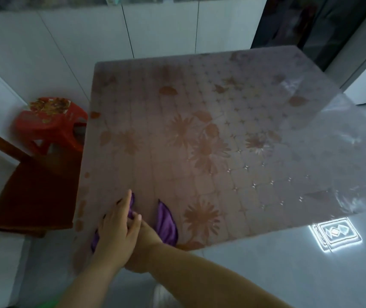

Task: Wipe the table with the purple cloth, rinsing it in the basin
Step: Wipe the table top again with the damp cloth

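1. Purple cloth (166, 225) lies under both my hands at the near left corner of the table (200, 130), flat on its surface.
2. My left hand (116, 232) is spread almost flat, palm down, fingers stretched forward, pressing on the cloth rather than gripping it; a strip of purple shows beside my fingertips and another bit peeks out by my wrist.
3. My right hand (146, 237) comes in from the right and sits partly beneath my left; it rests on the cloth, but I cannot tell how its fingers are curled because my left hand covers them.
4. A wider fold of the cloth fans out just to the right of my right hand, close to the near edge of the table.
5. Covering the table is a glossy pinkish-brown sheet printed with flowers, leaves and small stars; its far right part reflects light.
6. Beside the table on the left stands a wooden chair (28, 185), and beyond it a red plastic stool (51, 125) with a patterned top.
7. White cabinet doors (88, 41) run along the far wall.
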Available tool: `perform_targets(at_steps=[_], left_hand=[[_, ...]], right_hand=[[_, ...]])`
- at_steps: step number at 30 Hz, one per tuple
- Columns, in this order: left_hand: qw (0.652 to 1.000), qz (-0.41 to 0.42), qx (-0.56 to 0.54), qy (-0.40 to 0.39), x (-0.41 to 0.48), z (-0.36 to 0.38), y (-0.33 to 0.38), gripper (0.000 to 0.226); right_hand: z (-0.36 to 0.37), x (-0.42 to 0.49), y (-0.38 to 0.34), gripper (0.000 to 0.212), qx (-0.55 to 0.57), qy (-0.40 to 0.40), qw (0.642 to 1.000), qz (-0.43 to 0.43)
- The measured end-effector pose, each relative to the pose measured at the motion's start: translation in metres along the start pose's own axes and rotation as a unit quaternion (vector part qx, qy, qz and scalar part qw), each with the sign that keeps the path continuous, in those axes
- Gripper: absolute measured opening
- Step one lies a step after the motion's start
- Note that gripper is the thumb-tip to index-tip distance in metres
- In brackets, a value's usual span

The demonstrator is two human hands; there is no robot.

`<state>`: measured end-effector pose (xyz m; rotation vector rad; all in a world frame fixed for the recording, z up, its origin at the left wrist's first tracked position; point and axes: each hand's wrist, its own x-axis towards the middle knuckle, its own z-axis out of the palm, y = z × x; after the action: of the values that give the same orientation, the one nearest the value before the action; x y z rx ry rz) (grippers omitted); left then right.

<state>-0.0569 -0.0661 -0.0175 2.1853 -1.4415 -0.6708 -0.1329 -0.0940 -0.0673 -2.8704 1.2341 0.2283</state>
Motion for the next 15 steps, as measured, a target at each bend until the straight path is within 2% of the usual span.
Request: perform_targets(at_steps=[1,3,4,5,8,10,12,15], left_hand=[[1.0,-0.006,-0.005,0.009,-0.001,-0.002,-0.003,0.062],[1.0,-0.017,-0.016,0.011,-0.007,-0.004,-0.006,0.061],[1.0,-0.02,-0.013,0.005,-0.011,-0.003,-0.005,0.06],[1.0,-0.02,-0.001,-0.006,-0.015,0.0,-0.002,0.059],[0.998,0.017,0.034,-0.044,-0.02,0.014,0.013,0.057],[0.996,0.045,0.036,-0.065,-0.015,0.023,0.025,0.056],[0.994,0.057,0.039,-0.086,-0.01,0.032,0.036,0.056],[0.992,0.079,0.047,-0.092,-0.006,0.045,0.051,0.056]], right_hand=[[0.0,0.0,-0.007,0.074,0.012,-0.014,0.999,-0.038],[0.004,0.001,-0.003,0.068,0.071,-0.076,0.972,-0.208],[0.002,-0.001,0.006,0.064,0.082,-0.092,0.965,-0.232],[0.003,-0.004,0.019,0.061,0.1,-0.084,0.967,-0.219],[0.017,-0.023,0.057,0.054,0.184,-0.044,0.975,-0.113],[0.022,-0.036,0.093,0.054,0.18,-0.041,0.982,-0.037],[0.023,-0.042,0.139,0.056,0.163,-0.057,0.984,0.053],[0.017,-0.045,0.195,0.057,0.168,-0.116,0.957,0.205]])
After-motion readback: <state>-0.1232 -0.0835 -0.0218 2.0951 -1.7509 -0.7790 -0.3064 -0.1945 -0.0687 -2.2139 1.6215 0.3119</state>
